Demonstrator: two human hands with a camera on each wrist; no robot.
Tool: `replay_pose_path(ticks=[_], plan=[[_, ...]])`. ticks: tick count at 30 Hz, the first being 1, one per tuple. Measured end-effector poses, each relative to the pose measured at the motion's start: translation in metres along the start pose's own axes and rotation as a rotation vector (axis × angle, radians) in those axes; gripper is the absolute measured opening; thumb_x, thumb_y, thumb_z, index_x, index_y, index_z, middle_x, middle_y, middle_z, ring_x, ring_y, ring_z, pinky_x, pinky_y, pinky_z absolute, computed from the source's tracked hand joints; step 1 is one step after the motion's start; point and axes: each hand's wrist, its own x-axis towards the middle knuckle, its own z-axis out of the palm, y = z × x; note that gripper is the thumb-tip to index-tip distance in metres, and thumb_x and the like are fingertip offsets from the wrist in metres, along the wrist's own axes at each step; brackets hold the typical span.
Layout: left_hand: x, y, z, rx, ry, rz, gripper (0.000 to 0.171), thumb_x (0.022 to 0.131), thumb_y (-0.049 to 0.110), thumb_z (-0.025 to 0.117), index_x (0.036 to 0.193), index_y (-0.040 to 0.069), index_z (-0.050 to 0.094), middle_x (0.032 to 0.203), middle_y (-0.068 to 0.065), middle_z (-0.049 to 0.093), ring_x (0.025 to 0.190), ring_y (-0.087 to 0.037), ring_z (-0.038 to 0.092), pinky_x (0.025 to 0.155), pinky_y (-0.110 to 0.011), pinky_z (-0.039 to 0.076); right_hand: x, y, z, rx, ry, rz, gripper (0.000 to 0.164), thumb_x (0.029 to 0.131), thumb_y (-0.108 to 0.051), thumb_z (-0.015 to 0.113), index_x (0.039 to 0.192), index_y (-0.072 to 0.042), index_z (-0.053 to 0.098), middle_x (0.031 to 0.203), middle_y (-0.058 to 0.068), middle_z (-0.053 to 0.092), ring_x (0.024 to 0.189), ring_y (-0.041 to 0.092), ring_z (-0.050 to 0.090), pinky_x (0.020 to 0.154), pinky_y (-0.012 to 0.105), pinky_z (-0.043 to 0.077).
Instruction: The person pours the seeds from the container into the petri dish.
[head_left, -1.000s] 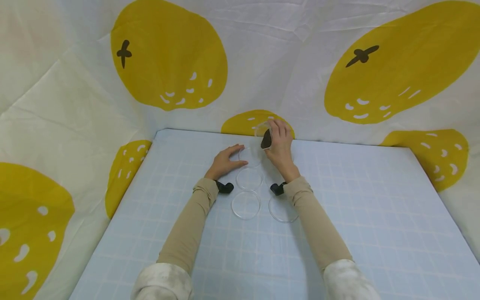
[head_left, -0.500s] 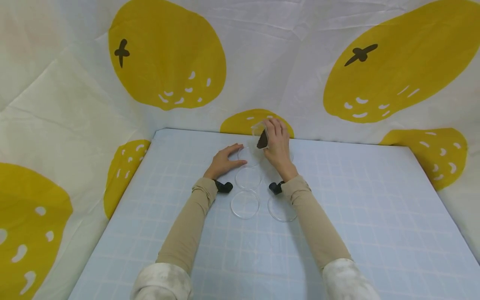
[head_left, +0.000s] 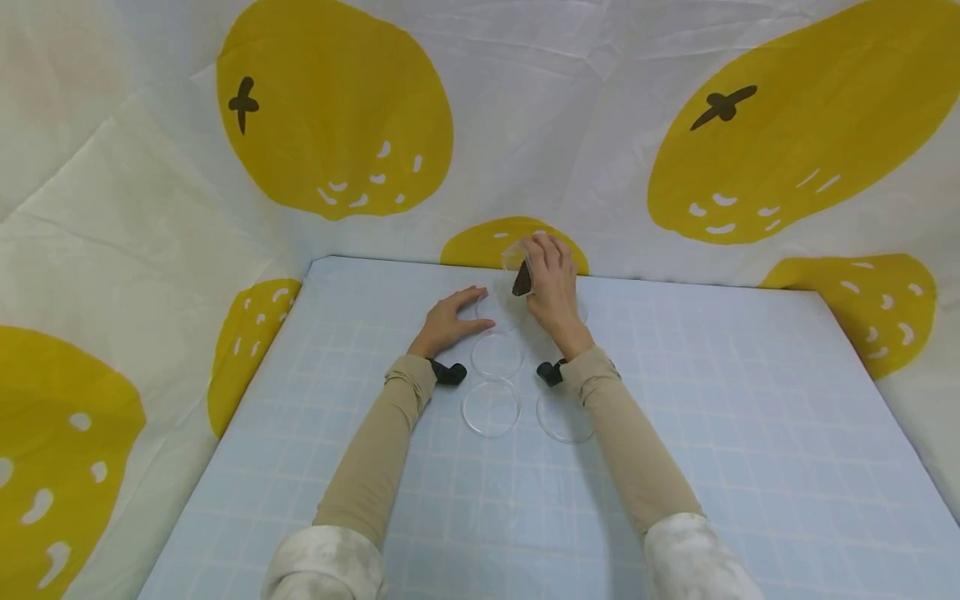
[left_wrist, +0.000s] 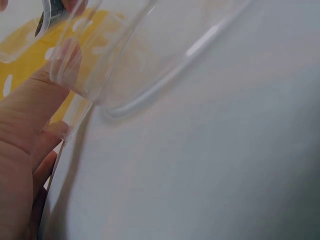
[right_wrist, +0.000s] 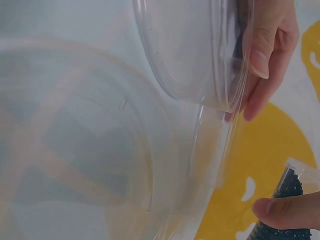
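Observation:
My right hand holds a clear plastic box with dark grains in its lower part. The box is tilted to the left, above the farthest clear round dish. Around the left side of that dish, my left hand has its thumb and fingers curved. In the right wrist view, the left hand shows behind clear walls, and dark grains lie beside the right thumb. Whether any grains are in the dish cannot be made out.
Closer to me on the checked tablecloth stand a middle clear dish, a front left dish and a front right dish. Another clear rim shows behind the right hand. A patterned cloth wall borders the far table edge.
The right hand has shifted slightly left with the box, and the dark grains inside now lie a little further left. The left hand stays at the far dish.

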Motion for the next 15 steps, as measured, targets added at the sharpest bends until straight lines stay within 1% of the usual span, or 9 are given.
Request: replay_pose_path(ticks=[5,13,15], plan=[[-0.0010,0.0004,0.0006,-0.002,-0.006,-0.005,0.076,0.073,0.060,0.070,0.138,0.026,0.049,0.148,0.003,0.038,0.136,-0.013,0.032,0.113,-0.037,0.024,0.0000,-0.0009,0.0023,-0.001,0.011,-0.016,0.087,0.059,0.025,0.058,0.135,-0.012,0.041,0.138,0.010,0.040,0.132,0.031,0.027,0.093,0.053,0.037],[0.0005,-0.0004,-0.0008,0.005,0.003,0.013,0.074,0.074,0.058,0.070,0.137,0.025,0.049,0.147,0.000,0.039,0.136,-0.014,0.032,0.113,-0.037,0.024,0.0020,-0.0019,0.0044,-0.005,0.002,-0.017,0.087,0.058,0.023,0.059,0.135,-0.014,0.041,0.137,0.010,0.040,0.131,0.031,0.027,0.093,0.053,0.038],[0.0010,-0.0012,-0.0007,0.002,0.007,0.015,0.075,0.074,0.059,0.070,0.137,0.024,0.050,0.147,0.001,0.039,0.136,-0.013,0.033,0.113,-0.036,0.025,0.0025,-0.0023,0.0041,-0.003,0.001,-0.017,0.088,0.057,0.023,0.059,0.134,-0.015,0.042,0.137,0.010,0.040,0.131,0.032,0.028,0.095,0.053,0.037]])
